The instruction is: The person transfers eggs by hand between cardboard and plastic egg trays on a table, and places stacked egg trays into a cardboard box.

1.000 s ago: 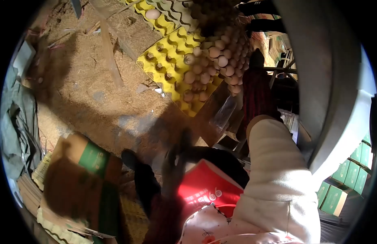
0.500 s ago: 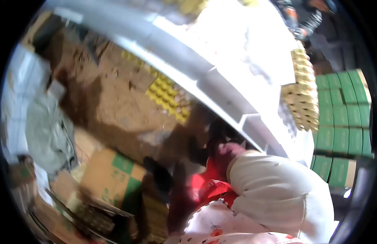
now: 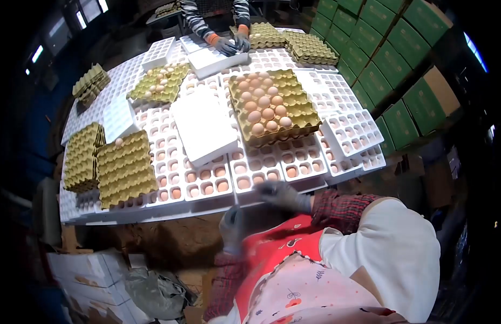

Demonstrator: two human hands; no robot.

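Observation:
My left hand point(image 3: 231, 229), in a grey glove, is in front of my red apron point(image 3: 283, 237), just off the table's near edge. Close to that edge is my right hand point(image 3: 283, 195), gloved too, beside a white foam tray of eggs point(image 3: 252, 175). Motion smears the fingers of both hands, and nothing shows clearly in either. Beyond my right hand, brown eggs point(image 3: 268, 113) fill part of a yellow-green pulp egg tray point(image 3: 300, 105) on top of a stack. A white foam lid point(image 3: 203, 128) lies to the left of that stack.
Across the table, a co-worker's gloved hands point(image 3: 233, 45) rest on a white foam box point(image 3: 215, 62). Pulp trays point(image 3: 126, 167) stand on the left side. Green cartons point(image 3: 401, 75) are stacked at the right. White boxes point(image 3: 94, 275) sit on the floor at lower left.
My view has swung up from the floor and cartons below to the tabletop. Both gloved hands now show in front of me near the table edge.

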